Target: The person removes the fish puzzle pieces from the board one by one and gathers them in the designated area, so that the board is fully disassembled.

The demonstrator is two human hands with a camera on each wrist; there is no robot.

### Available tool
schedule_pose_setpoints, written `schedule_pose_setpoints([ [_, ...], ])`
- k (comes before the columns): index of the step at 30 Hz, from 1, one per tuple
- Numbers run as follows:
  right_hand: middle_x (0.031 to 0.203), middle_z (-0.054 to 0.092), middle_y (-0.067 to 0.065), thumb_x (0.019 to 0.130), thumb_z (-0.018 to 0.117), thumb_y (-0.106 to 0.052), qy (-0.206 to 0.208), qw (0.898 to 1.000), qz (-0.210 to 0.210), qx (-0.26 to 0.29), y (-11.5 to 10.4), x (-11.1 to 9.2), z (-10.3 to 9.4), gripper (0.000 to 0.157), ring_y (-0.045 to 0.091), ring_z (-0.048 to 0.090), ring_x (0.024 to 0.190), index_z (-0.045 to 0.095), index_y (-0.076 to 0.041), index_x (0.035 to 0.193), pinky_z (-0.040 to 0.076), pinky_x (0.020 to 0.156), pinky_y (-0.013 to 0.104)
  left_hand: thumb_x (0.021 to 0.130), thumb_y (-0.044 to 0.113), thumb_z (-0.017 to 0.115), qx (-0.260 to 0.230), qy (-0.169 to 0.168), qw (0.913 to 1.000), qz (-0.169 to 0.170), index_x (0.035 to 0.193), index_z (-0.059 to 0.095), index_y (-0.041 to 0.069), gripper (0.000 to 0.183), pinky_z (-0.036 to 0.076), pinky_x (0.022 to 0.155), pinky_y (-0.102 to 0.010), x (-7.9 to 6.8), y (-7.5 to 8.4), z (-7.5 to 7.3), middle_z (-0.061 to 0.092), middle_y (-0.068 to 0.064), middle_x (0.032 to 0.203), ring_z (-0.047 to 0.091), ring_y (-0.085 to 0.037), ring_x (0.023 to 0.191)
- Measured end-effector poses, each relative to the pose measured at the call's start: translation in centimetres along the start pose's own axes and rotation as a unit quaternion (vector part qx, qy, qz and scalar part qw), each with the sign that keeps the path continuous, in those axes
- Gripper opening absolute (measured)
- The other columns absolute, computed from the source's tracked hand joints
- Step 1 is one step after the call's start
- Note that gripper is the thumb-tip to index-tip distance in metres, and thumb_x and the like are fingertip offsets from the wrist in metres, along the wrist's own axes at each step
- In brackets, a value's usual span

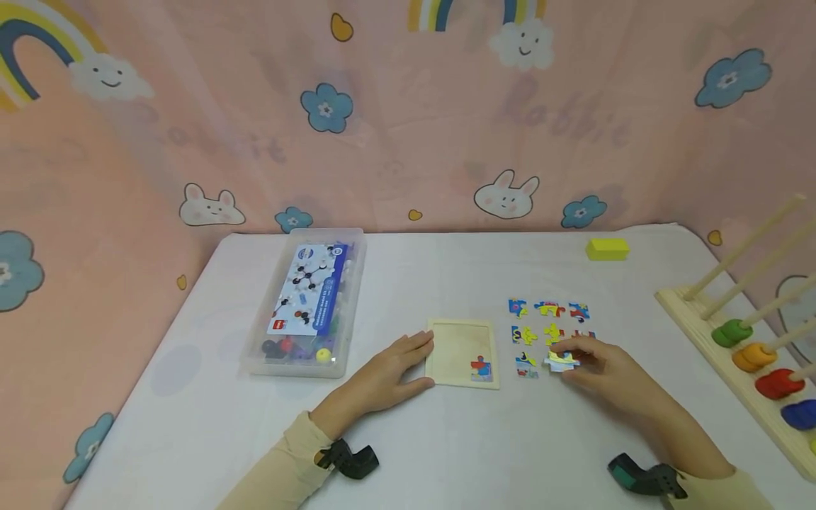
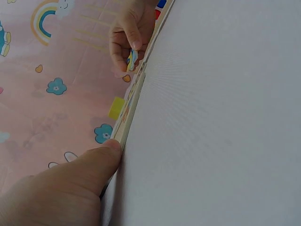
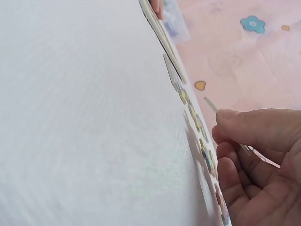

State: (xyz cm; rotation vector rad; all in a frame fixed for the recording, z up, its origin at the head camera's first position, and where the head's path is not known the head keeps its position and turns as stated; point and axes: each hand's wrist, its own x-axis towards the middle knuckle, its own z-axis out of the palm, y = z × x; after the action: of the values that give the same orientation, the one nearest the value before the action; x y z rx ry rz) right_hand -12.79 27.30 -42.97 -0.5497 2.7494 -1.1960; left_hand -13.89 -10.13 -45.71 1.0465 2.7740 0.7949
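Observation:
My right hand (image 1: 612,372) pinches a jigsaw piece (image 1: 561,363) between thumb and fingers, lifted above the table to the right of the tray. The right wrist view catches this piece (image 3: 210,104) edge-on, thin and pale. My left hand (image 1: 389,372) rests at the left edge of a square wooden puzzle tray (image 1: 440,354), fingers extended and touching its rim. One red and blue piece (image 1: 481,369) lies in the tray's lower right corner. Between tray and right hand, several loose colourful pieces (image 1: 524,334) lie in rough rows, some partly hidden by the right fingers.
A clear plastic case (image 1: 255,358) with a molecular model label and coloured balls stands on the left. At the right edge is a wooden peg stand (image 1: 720,347) with coloured rings. A yellow block (image 1: 607,249) sits at the back right of the white-covered table (image 1: 446,453).

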Motion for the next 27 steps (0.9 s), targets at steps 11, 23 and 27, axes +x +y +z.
schedule_pose_setpoints([
  [11,0.117,0.060,0.008,0.086,0.069,-0.016,0.001,1.000,-0.014,-0.015,0.87,-0.69,0.24,0.028,0.002,0.046,0.117,0.064,-0.016,0.114,0.024,0.094,-0.004,0.092,0.037,0.061,0.007,-0.003,1.0000,-0.003,0.144,0.039,0.004,0.065,0.022,0.119,-0.034,0.02,0.23,-0.09,0.030,-0.004,0.155,0.028,-0.018,0.143],
  [23,0.117,0.060,0.008,0.084,0.072,-0.019,0.001,1.000,-0.011,-0.023,0.59,-0.55,0.53,0.030,0.000,0.041,0.118,0.064,-0.016,0.113,0.018,0.093,-0.008,0.091,0.039,0.061,0.008,0.003,1.0000,0.001,0.143,0.039,0.004,0.066,0.022,0.119,-0.033,-0.03,0.06,-0.13,0.031,-0.004,0.154,0.028,-0.017,0.142],
  [27,0.114,0.062,0.006,0.083,0.073,-0.018,0.006,1.000,-0.020,-0.011,0.75,-0.61,0.46,0.031,-0.012,0.045,0.108,0.063,-0.013,0.113,0.027,0.092,-0.005,0.091,0.038,0.061,0.005,0.005,1.0000,0.003,0.143,0.039,0.004,0.066,0.023,0.118,-0.034,-0.03,0.07,-0.01,0.031,-0.004,0.154,0.029,-0.017,0.142],
])
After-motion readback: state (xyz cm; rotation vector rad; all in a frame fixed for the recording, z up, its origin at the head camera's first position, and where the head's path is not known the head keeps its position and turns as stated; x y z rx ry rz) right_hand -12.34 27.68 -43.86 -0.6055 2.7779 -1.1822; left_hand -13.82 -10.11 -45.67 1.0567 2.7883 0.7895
